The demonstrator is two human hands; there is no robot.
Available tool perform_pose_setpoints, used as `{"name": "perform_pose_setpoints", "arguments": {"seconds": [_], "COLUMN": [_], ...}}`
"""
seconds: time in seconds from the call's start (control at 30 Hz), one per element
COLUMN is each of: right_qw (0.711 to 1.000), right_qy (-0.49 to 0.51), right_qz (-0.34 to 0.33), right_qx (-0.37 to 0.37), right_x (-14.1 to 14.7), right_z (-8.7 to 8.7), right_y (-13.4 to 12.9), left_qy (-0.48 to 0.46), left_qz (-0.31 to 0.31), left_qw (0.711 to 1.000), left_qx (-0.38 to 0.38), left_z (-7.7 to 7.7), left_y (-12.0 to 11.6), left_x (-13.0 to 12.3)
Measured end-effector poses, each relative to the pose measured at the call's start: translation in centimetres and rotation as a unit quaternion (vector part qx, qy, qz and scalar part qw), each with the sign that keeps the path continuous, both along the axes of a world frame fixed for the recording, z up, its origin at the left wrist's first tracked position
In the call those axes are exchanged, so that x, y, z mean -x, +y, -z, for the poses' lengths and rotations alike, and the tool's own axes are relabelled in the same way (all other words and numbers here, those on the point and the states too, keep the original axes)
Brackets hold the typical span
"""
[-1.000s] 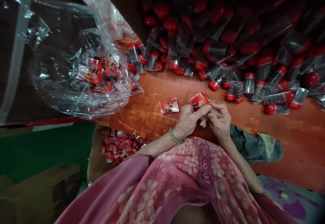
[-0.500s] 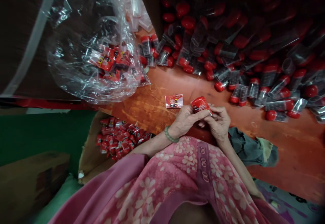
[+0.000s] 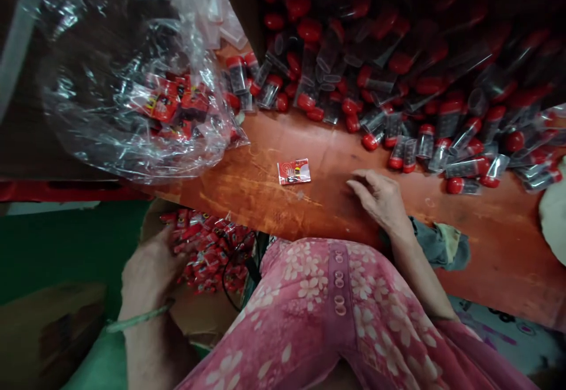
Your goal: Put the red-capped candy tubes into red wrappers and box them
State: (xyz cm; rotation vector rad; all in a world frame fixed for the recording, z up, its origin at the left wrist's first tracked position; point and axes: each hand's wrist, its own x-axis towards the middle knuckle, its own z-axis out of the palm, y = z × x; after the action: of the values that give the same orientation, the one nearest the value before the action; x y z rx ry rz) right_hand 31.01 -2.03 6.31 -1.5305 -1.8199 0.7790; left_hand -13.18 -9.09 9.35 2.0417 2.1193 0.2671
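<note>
Reaching with the left hand (image 3: 148,266) at the piled red packets (image 3: 207,254) in the box (image 3: 201,313), with a grip too blurred to tell; keeping the right hand (image 3: 382,198) empty and loosely parted at the counter (image 3: 327,142), near a flat packet (image 3: 294,171); could spill some by snagging the dark cord (image 3: 224,275).

The desk (image 3: 327,142) has an open strip along its front, broken by one small red packet (image 3: 294,171) lying flat. Behind it, a heap of red-capped clear tubes (image 3: 398,95) blocks the far side. The clear plastic bag (image 3: 132,119) crowds the left side. Right of centre, a grey-green cloth (image 3: 437,245) sits at the near edge; bare wood lies between it and the tubes.
</note>
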Motion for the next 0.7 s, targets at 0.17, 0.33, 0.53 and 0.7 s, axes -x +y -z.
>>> {"name": "perform_pose_setpoints", "arguments": {"seconds": [0.17, 0.33, 0.53, 0.7], "right_qw": [0.984, 0.953, 0.929, 0.920], "right_qy": [-0.169, -0.295, -0.369, -0.390], "right_qz": [0.001, 0.028, 0.009, 0.021], "right_qx": [-0.059, -0.058, -0.033, -0.025], "right_x": [-1.0, -1.4, -1.7, -1.5], "right_z": [0.0, -0.3, 0.6, 1.0], "right_y": [2.1, 3.7, 4.8, 5.9], "left_qy": [0.019, -0.131, -0.138, -0.166], "left_qz": [-0.012, 0.218, 0.256, 0.258], "left_qw": [0.996, 0.964, 0.957, 0.950], "left_qx": [-0.084, -0.079, -0.025, -0.065], "left_z": [0.2, 3.9, 8.1, 9.0], "left_y": [2.6, 7.3, 8.9, 8.7], "left_x": [-6.2, -16.2, -17.8, -17.1]}}
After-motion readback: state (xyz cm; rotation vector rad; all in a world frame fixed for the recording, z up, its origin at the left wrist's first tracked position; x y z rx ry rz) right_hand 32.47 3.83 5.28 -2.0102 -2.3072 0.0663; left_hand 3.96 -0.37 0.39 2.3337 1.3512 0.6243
